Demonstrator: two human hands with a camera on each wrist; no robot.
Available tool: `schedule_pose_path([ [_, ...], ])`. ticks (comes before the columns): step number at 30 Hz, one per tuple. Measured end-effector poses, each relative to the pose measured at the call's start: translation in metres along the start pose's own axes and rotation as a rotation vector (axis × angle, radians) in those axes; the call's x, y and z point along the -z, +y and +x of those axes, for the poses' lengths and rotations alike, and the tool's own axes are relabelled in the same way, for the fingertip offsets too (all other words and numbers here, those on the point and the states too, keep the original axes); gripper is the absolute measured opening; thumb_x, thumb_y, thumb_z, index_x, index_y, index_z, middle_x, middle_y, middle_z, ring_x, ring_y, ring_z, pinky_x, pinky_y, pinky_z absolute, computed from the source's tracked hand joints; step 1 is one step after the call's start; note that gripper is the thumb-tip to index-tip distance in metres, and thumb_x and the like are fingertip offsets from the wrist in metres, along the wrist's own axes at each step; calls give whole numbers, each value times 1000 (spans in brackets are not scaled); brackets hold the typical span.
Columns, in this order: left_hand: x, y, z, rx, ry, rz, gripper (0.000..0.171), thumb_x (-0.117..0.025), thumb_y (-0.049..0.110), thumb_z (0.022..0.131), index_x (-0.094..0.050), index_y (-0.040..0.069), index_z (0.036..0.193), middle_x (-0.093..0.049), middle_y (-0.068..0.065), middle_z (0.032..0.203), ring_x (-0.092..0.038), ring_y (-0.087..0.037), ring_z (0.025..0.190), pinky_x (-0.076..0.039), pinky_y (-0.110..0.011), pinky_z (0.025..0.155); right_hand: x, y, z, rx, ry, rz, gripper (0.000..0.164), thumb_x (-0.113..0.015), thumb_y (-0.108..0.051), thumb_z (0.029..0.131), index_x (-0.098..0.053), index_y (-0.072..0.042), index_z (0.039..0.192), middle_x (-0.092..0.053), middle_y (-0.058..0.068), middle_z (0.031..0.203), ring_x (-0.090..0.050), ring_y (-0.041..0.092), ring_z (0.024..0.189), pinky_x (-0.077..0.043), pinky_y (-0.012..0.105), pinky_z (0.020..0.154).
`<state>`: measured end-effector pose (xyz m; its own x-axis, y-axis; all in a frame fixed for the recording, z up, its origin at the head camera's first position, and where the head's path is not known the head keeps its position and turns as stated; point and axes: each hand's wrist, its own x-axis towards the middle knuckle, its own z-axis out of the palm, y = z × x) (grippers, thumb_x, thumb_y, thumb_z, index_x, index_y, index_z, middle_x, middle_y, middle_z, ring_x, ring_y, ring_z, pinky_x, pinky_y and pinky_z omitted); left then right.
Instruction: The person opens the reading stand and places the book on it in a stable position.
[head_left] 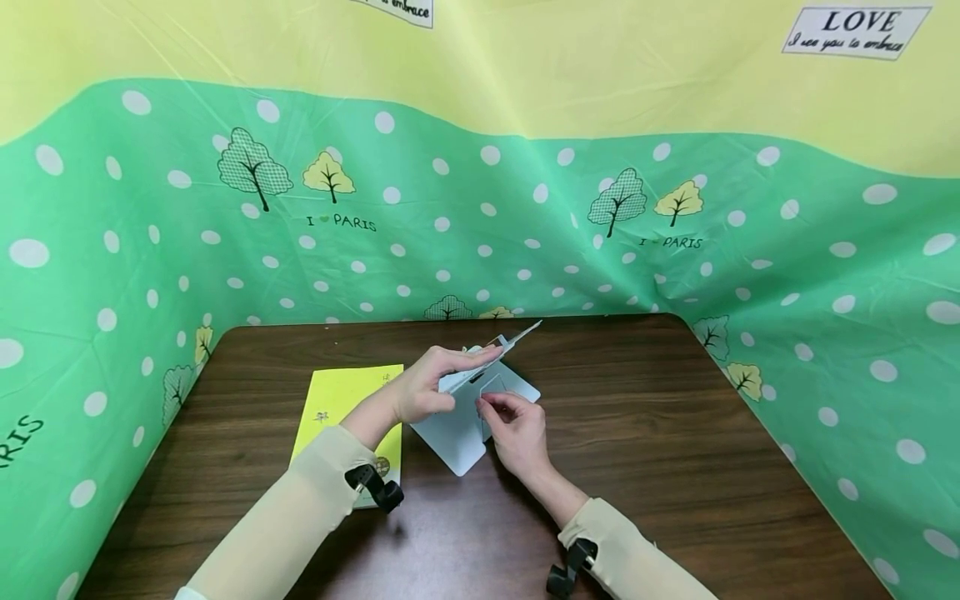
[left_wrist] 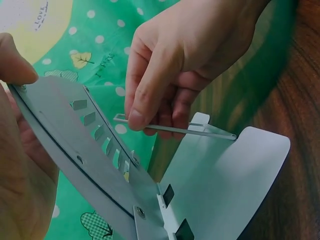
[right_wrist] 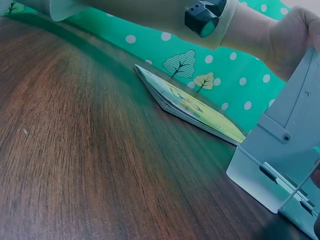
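Observation:
A light blue metal book stand [head_left: 450,437] is unfolded on the table, its base plate flat and its back plate [left_wrist: 65,120] tilted up. My left hand [head_left: 429,387] holds the back plate by its edge, thumb on one face and fingers on the other. My right hand [head_left: 517,429] pinches the stand's thin wire support [left_wrist: 210,132] between thumb and fingers. That wire is raised off the base plate and hinged at its far end. A row of slots [left_wrist: 98,132] with small tabs runs along the back plate, apart from the wire. The right wrist view shows the hinge [right_wrist: 282,182], with the right hand mostly cut off.
A yellow book [head_left: 341,400] lies left of the stand, partly under the left forearm. The dark wooden table [head_left: 660,433] extends to the right. Behind it hangs a green and yellow patterned cloth [head_left: 465,225]. Black wrist cameras [head_left: 375,486] sit on both sleeves.

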<state>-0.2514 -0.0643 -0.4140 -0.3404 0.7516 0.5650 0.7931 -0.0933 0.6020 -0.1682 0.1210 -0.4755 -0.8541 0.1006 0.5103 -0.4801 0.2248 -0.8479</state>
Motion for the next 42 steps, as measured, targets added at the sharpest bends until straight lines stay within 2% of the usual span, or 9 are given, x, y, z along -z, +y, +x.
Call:
schedule_pose_path([
  [4, -3, 1, 0, -11, -13, 21, 85, -51, 40, 81, -52, -11, 149, -53, -20, 153, -47, -36, 145, -38, -47, 119, -1, 22, -1, 8, 6, 0, 8, -77, 10, 90, -81, 3, 89, -75, 12, 82, -68, 19, 68, -53, 15, 63],
  [5, -4, 1, 0, -14, -17, 24, 85, -51, 46, 86, -52, -11, 149, -53, -21, 153, -47, -36, 145, -39, -47, 119, -2, 20, -1, 14, 9, -1, 9, -76, 13, 90, -80, 5, 89, -75, 14, 81, -68, 22, 68, -52, 15, 63],
  [9, -6, 2, 0, 0, -31, 24, 88, -51, 53, 89, -52, -10, 149, -53, -18, 155, -46, -32, 146, -39, -45, 119, -2, 3, -1, 30, 7, 1, 7, -74, 18, 89, -77, 13, 89, -73, 23, 81, -68, 32, 68, -53, 16, 64],
  [14, -9, 3, 0, 21, -46, 38, 86, -52, 40, 80, -51, -8, 151, -51, -16, 156, -44, -29, 148, -40, -43, 118, 1, -14, 0, 48, 7, 0, 7, -74, 19, 88, -77, 13, 88, -73, 23, 81, -68, 29, 69, -53, 16, 65],
  [16, -11, 3, 0, 20, -50, 45, 87, -51, 38, 77, -51, -8, 151, -52, -16, 155, -44, -29, 148, -41, -43, 117, 1, -7, 0, 57, 11, -7, 7, -74, 19, 87, -77, 13, 87, -73, 22, 80, -68, 26, 68, -53, 15, 65],
  [22, -13, 3, 0, 8, -66, 61, 88, -53, 42, 78, -52, -9, 150, -53, -17, 154, -46, -29, 147, -40, -42, 118, 0, 20, -1, 81, 20, -24, 10, -77, 16, 87, -80, 6, 87, -74, 14, 78, -65, 18, 67, -49, 13, 62],
  [29, -17, 5, 1, 7, -88, 55, 87, -54, 39, 77, -52, -6, 152, -53, -19, 155, -45, -29, 148, -37, -42, 120, 4, 28, -2, 77, 8, 14, 11, -79, 7, 90, -83, -3, 90, -77, 8, 84, -66, 13, 74, -52, 16, 66],
  [36, -19, 5, 1, 5, -107, 105, 89, -52, 33, 72, -53, -4, 152, -53, -17, 155, -45, -25, 148, -38, -40, 119, 2, 23, -2, 68, 19, -27, 13, -76, 15, 86, -80, 3, 87, -76, 16, 84, -66, 17, 74, -52, 17, 66],
  [42, -20, 5, 1, 12, -114, 145, 90, -52, 26, 68, -52, -1, 154, -53, -14, 156, -45, -21, 148, -40, -38, 117, 3, -4, -2, 81, 21, -19, 14, -74, 21, 82, -78, 9, 87, -76, 18, 86, -68, 26, 74, -53, 18, 67],
])
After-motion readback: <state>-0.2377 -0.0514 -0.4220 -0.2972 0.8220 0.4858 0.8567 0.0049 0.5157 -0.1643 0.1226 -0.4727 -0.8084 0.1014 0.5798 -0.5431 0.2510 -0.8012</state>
